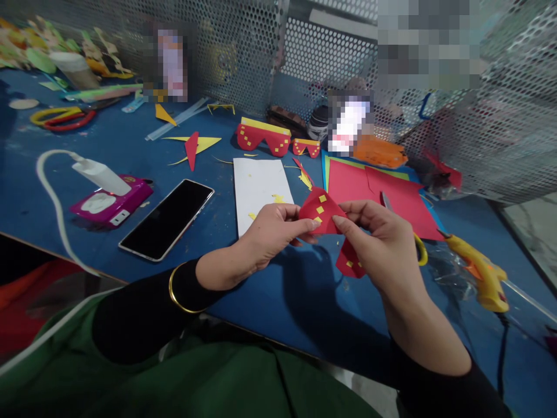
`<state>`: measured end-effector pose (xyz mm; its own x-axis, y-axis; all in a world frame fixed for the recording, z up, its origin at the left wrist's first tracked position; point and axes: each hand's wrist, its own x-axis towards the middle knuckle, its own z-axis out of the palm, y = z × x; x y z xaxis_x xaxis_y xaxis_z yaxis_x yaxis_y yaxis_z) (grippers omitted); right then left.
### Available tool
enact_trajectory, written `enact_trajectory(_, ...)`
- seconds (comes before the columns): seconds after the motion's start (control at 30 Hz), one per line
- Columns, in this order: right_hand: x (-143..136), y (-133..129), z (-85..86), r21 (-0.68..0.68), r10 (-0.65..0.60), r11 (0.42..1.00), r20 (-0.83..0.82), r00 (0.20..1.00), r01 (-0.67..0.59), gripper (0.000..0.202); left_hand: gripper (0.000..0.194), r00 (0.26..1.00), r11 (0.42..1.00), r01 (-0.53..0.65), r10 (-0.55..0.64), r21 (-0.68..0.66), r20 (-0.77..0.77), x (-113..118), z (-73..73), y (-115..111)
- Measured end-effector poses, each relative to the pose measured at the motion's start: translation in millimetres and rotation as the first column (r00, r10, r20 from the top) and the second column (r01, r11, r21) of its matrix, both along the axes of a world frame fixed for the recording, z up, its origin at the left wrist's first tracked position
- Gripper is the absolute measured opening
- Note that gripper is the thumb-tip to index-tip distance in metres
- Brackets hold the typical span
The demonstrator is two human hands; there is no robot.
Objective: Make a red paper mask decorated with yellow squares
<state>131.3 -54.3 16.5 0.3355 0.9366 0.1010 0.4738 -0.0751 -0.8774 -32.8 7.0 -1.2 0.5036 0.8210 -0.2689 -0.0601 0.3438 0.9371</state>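
Observation:
A red paper cutout (321, 208) dotted with small yellow squares is held above the table in both hands. My left hand (270, 233) pinches its left edge, thumb on top beside a yellow square. With thumb and fingers, my right hand (385, 241) grips the middle, and the lower red part hangs below, partly hidden by that hand. Two similar mask-shaped red pieces with yellow squares stand farther back: a large one (263, 139) and a small one (306, 147). Under and behind my left hand lies a white sheet (261, 180) with yellow paper bits on it.
Red paper sheets (383, 194) lie at the right, near scissors with a yellow handle (420, 251) and a yellow glue gun (478, 273). A phone (167, 219) and a purple power socket (111, 200) with a plugged-in charger are on the left. Perforated metal panels (243, 58) stand behind.

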Motion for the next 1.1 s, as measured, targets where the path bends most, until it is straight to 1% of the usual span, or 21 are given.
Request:
enact_trajectory(0.17,-0.1,0.5,-0.8,0.001,-0.016,1.000,-0.006,1.000,0.016,0.029,0.009,1.000,1.000,-0.014,0.014,-0.019,0.019,0.7,0.2,0.8)
enact_trajectory(0.4,-0.8,1.2,-2.7,0.016,0.004,1.000,0.012,1.000,-0.005,0.026,0.011,1.000,1.000,-0.011,0.011,-0.027,0.017,0.6,-1.1,1.2)
enact_trajectory(0.57,0.0,1.4,-2.3,0.017,0.009,1.000,-0.009,1.000,-0.009,0.029,0.014,0.999,0.997,0.002,0.002,-0.081,0.047,0.2,0.6,1.3)
enact_trajectory(0.63,-0.3,1.3,-2.3,0.022,0.004,1.000,0.008,1.000,-0.004,0.029,0.016,0.998,0.996,-0.001,0.006,-0.084,0.057,0.5,0.0,1.2)
enact_trajectory(0.77,-1.2,1.5,-2.6,0.031,0.014,0.999,0.066,0.998,-0.016,0.027,0.015,0.999,0.998,-0.035,0.037,-0.059,0.028,1.4,-3.0,0.5)
enact_trajectory(0.93,3.3,1.7,-3.7,0.041,0.013,0.999,0.091,0.996,-0.017,0.035,0.014,0.997,0.996,-0.075,0.076,-0.043,0.026,1.1,-4.2,0.4)
enact_trajectory(1.03,6.5,1.2,-3.5,0.044,-0.016,0.999,0.131,0.991,0.010,0.032,0.015,0.998,0.997,-0.060,0.062,-0.052,0.025,0.9,-2.4,0.5)
enact_trajectory(1.1,7.2,1.1,-3.0,0.057,-0.026,0.998,0.149,0.989,0.017,0.029,0.020,0.998,0.997,-0.048,0.050,-0.059,0.035,1.1,-1.2,0.2)
